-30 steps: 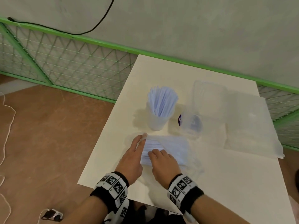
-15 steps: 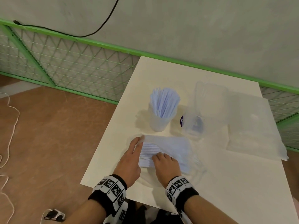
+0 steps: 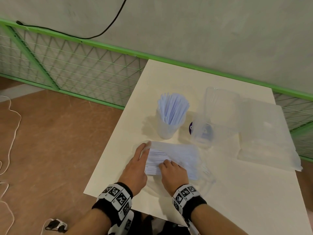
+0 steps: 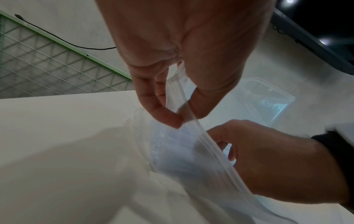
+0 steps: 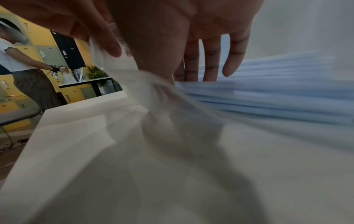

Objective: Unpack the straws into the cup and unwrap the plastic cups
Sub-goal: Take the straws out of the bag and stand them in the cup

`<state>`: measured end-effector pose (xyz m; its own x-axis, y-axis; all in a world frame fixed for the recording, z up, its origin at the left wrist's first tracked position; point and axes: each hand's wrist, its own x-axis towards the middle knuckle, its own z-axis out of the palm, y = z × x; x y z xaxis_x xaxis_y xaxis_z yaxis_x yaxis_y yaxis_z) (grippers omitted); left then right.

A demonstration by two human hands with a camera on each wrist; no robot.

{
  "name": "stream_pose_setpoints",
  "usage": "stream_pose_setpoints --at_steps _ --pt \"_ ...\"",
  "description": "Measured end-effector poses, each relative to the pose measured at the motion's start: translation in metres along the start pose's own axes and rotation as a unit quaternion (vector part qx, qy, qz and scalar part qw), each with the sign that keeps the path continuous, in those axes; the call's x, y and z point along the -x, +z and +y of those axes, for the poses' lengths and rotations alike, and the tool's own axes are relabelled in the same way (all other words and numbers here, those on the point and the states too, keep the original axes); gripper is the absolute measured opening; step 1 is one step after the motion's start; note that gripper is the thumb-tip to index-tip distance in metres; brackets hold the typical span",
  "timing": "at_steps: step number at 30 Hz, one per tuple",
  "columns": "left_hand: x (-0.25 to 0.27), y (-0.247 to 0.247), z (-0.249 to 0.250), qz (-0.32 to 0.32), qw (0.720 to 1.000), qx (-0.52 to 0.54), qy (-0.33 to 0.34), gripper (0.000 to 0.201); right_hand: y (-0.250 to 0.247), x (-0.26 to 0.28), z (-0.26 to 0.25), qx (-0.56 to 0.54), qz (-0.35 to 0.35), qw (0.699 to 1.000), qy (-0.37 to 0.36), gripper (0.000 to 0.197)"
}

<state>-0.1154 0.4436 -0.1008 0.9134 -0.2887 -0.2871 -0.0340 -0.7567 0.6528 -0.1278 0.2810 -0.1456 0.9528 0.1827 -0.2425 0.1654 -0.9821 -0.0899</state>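
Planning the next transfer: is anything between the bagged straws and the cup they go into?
Only the bag itself, which the left hand pinches at its opening edge while the right hand reaches in for the straws. The table between bag and cup looks bare, though the cup already looks crowded.

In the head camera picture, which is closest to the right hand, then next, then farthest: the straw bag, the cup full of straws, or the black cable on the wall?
From the right hand:
1. Straw bag, under its fingers.
2. Cup full of straws, behind the bag.
3. Black cable, up on the wall.
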Motion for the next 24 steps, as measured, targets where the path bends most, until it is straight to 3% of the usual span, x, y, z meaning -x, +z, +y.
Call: stream_pose_setpoints --at_steps 6,9,12,17,20,24 --pt "-0.001 0.0 0.0 0.001 1.0 0.0 0.0 0.104 -0.002 -0.003 0.0 -0.017 -0.011 1.0 0.007 0.034" --pt "-0.002 0.0 0.0 0.003 1.0 -0.002 0.001 0.104 -0.009 -0.004 -0.002 -0.013 -0.056 0.998 0.005 0.027" --pt "-0.002 0.0 -0.001 0.004 1.0 -0.001 0.0 0.104 -0.004 -0.007 0.001 0.022 -0.085 0.996 -0.019 0.034" --pt "-0.003 0.001 -0.001 0.007 1.0 0.002 0.0 0.104 -0.005 -0.005 -0.004 0.038 -0.085 0.996 -0.009 0.032" --pt "-0.004 0.001 -0.001 0.008 1.0 0.003 0.001 0.103 0.002 -0.006 -0.001 0.032 -0.052 0.998 -0.011 0.039" --pt "-0.004 0.0 -0.001 0.008 1.0 0.001 0.0 0.102 0.002 -0.002 -0.004 0.063 -0.024 0.997 -0.037 0.031"
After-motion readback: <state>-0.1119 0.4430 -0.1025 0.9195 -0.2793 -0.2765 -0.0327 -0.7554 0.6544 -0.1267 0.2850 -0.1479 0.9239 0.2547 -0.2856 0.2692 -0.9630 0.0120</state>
